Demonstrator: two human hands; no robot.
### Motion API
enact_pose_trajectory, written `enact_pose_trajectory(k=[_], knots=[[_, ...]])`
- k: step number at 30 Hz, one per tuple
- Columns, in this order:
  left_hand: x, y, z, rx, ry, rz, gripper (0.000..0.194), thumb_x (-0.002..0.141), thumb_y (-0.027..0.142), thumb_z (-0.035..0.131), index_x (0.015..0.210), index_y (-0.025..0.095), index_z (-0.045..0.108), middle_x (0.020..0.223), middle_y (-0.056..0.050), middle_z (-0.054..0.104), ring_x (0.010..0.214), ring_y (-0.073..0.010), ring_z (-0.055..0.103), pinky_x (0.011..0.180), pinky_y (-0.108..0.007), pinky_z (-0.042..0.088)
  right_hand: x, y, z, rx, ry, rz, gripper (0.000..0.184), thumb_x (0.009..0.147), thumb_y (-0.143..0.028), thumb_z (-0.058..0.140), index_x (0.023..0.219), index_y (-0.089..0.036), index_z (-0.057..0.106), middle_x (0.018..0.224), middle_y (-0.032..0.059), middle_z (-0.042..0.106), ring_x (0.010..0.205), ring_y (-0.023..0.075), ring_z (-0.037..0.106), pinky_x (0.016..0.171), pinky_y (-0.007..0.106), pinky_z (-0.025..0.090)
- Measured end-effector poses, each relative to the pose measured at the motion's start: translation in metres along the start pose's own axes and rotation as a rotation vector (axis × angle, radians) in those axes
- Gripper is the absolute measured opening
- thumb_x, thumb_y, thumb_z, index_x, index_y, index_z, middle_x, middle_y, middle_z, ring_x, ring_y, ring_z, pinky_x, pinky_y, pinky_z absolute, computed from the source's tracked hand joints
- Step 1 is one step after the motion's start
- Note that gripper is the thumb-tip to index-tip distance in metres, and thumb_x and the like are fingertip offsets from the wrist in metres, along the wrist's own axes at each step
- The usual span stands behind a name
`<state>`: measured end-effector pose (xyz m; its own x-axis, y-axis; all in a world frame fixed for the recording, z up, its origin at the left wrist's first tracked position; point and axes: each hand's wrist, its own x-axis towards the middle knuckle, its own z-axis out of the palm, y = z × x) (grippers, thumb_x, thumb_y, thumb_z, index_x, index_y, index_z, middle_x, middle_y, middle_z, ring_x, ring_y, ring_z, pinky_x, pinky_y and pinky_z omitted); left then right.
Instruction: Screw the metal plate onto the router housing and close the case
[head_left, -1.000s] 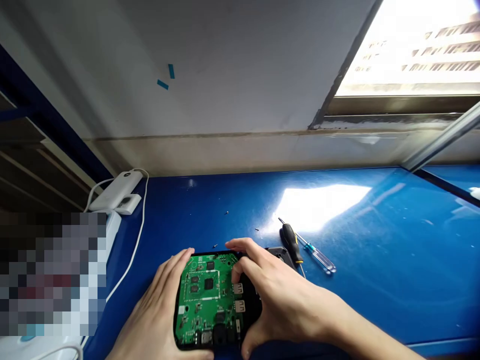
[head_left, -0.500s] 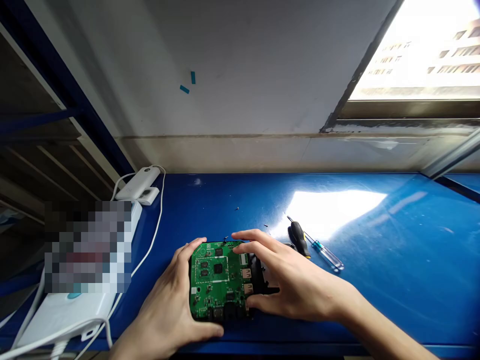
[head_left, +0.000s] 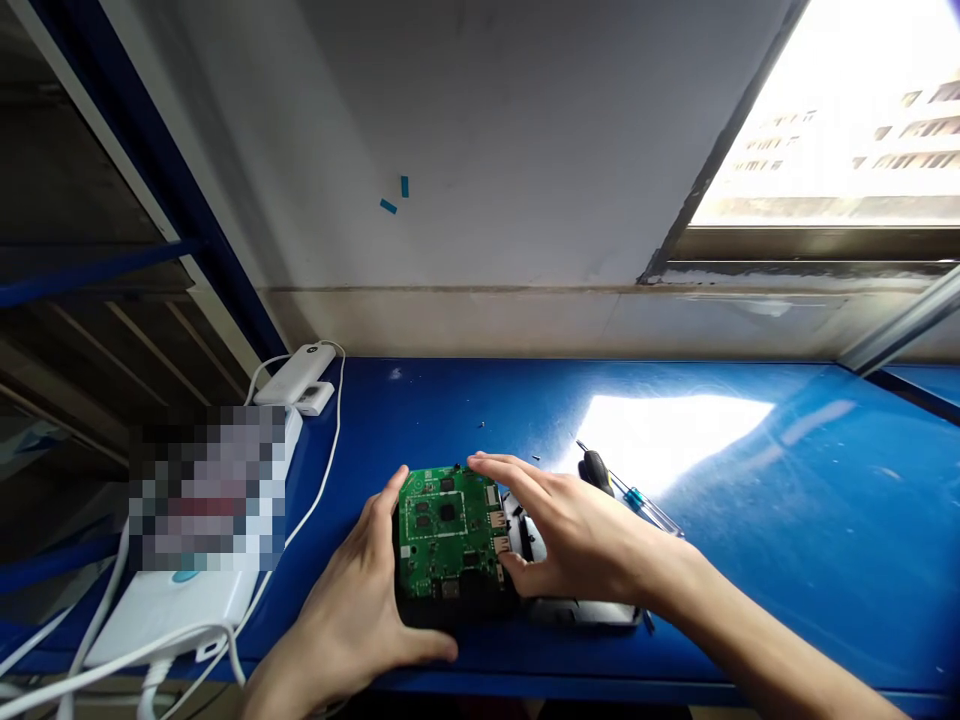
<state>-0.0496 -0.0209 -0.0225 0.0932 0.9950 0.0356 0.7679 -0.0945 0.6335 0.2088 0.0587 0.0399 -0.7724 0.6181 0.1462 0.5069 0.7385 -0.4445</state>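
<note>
Circuit board [head_left: 435, 535], green, squarish and dotted with black chips, sits near the front edge of a glossy blue bench [head_left: 795, 540], with black plastic casing [head_left: 427, 612] showing along its near side. A person's bare left hand [head_left: 367, 585] clasps the board's left side, fingertips at the far corner and thumb stretched along the near side. The right hand [head_left: 555, 520] grips the opposite side, fingers at the far corner, thumb against the metal ports [head_left: 501, 545]. A black and silver plastic shell [head_left: 589, 612] lies partly hidden beneath the right wrist. Beyond, a black-and-yellow-handled screwdriver [head_left: 598, 470] rests beside a clear-handled screwdriver with a blue collar [head_left: 654, 510]; two tiny dark screws [head_left: 535, 458] lie near the board's far side. At left, a thin white cable [head_left: 336, 430] runs past a long white plastic block [head_left: 176, 605].
</note>
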Motion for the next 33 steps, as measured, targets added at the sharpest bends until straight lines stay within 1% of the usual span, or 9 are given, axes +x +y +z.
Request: enact_pose_trajectory(k=[4, 7, 10, 13, 17, 20, 23, 28, 33], knots=[[0.000, -0.006, 0.004, 0.001, -0.004, 0.030, 0.154, 0.055, 0.027, 0.098, 0.165, 0.033, -0.009, 0.171, -0.024, 0.028, 0.155, -0.0457, 0.034, 0.119, -0.067, 0.039, -0.004, 0.009, 0.002, 0.054, 0.138, 0.067, 0.084, 0.080, -0.018, 0.069, 0.157, -0.020, 0.035, 0.152, 0.0170, 0.060, 0.126, 0.0335, 0.070, 0.097, 0.046, 0.064], [-0.002, -0.004, 0.003, -0.020, 0.027, 0.014, 0.156, 0.052, 0.024, 0.099, 0.165, 0.035, -0.008, 0.172, -0.021, 0.027, 0.156, -0.0450, 0.033, 0.120, -0.067, 0.037, -0.007, 0.013, 0.003, 0.088, 0.221, 0.056, 0.088, 0.078, -0.017, 0.071, 0.157, -0.023, 0.033, 0.150, 0.0151, 0.062, 0.127, 0.0326, 0.070, 0.097, 0.044, 0.064], [-0.005, 0.003, -0.003, -0.105, 0.028, -0.004, 0.155, 0.052, 0.019, 0.098, 0.165, 0.040, -0.006, 0.176, -0.017, 0.021, 0.160, -0.0427, 0.023, 0.123, -0.070, 0.030, -0.008, 0.012, 0.003, 0.080, 0.252, 0.030, 0.088, 0.078, -0.018, 0.071, 0.157, -0.023, 0.033, 0.151, 0.0149, 0.061, 0.127, 0.0331, 0.070, 0.097, 0.045, 0.063], [-0.006, 0.009, -0.009, -0.206, 0.040, 0.022, 0.143, 0.062, 0.020, 0.095, 0.164, 0.046, -0.003, 0.178, -0.012, 0.012, 0.162, -0.0409, 0.014, 0.124, -0.072, 0.021, -0.010, 0.011, 0.004, 0.081, 0.244, 0.023, 0.087, 0.078, -0.019, 0.071, 0.156, -0.022, 0.033, 0.151, 0.0149, 0.061, 0.124, 0.0329, 0.071, 0.096, 0.045, 0.064], [-0.002, 0.014, -0.009, -0.270, 0.059, 0.087, 0.125, 0.076, 0.020, 0.085, 0.165, 0.046, 0.001, 0.178, -0.010, 0.015, 0.161, -0.0395, 0.020, 0.125, -0.070, 0.022, -0.013, 0.013, 0.005, 0.118, 0.242, -0.015, 0.089, 0.077, -0.019, 0.071, 0.157, -0.021, 0.030, 0.152, 0.0150, 0.060, 0.132, 0.0311, 0.067, 0.104, 0.044, 0.061], [0.001, 0.015, -0.007, -0.261, 0.053, 0.120, 0.120, 0.080, 0.018, 0.081, 0.165, 0.047, 0.002, 0.178, -0.007, 0.019, 0.161, -0.0367, 0.023, 0.125, -0.067, 0.023, -0.015, 0.016, 0.006, 0.129, 0.218, -0.019, 0.092, 0.077, -0.020, 0.071, 0.158, -0.020, 0.029, 0.154, 0.0144, 0.059, 0.133, 0.0308, 0.066, 0.106, 0.044, 0.060], [0.001, 0.012, -0.005, -0.245, 0.046, 0.125, 0.116, 0.083, 0.019, 0.078, 0.164, 0.048, 0.001, 0.176, -0.006, 0.024, 0.160, -0.0347, 0.028, 0.124, -0.064, 0.029, -0.016, 0.016, 0.008, 0.136, 0.165, -0.007, 0.093, 0.076, -0.023, 0.072, 0.159, -0.018, 0.030, 0.155, 0.0154, 0.057, 0.133, 0.0335, 0.065, 0.106, 0.046, 0.060], [-0.002, 0.008, -0.005, -0.192, 0.069, 0.182, 0.111, 0.084, 0.020, 0.076, 0.166, 0.042, 0.005, 0.177, -0.009, 0.022, 0.160, -0.0361, 0.026, 0.124, -0.064, 0.028, -0.014, 0.013, 0.006, 0.150, 0.079, 0.014, 0.093, 0.077, -0.025, 0.072, 0.160, -0.016, 0.031, 0.158, 0.0180, 0.053, 0.133, 0.0360, 0.065, 0.104, 0.047, 0.061], [-0.001, 0.008, -0.006, -0.189, 0.081, 0.157, 0.109, 0.084, 0.022, 0.077, 0.167, 0.039, 0.009, 0.172, -0.011, 0.033, 0.159, -0.0362, 0.030, 0.124, -0.064, 0.031, -0.015, 0.012, 0.004, 0.167, 0.067, 0.021, 0.092, 0.078, -0.022, 0.072, 0.161, -0.017, 0.032, 0.158, 0.0197, 0.053, 0.134, 0.0352, 0.064, 0.105, 0.047, 0.059]])
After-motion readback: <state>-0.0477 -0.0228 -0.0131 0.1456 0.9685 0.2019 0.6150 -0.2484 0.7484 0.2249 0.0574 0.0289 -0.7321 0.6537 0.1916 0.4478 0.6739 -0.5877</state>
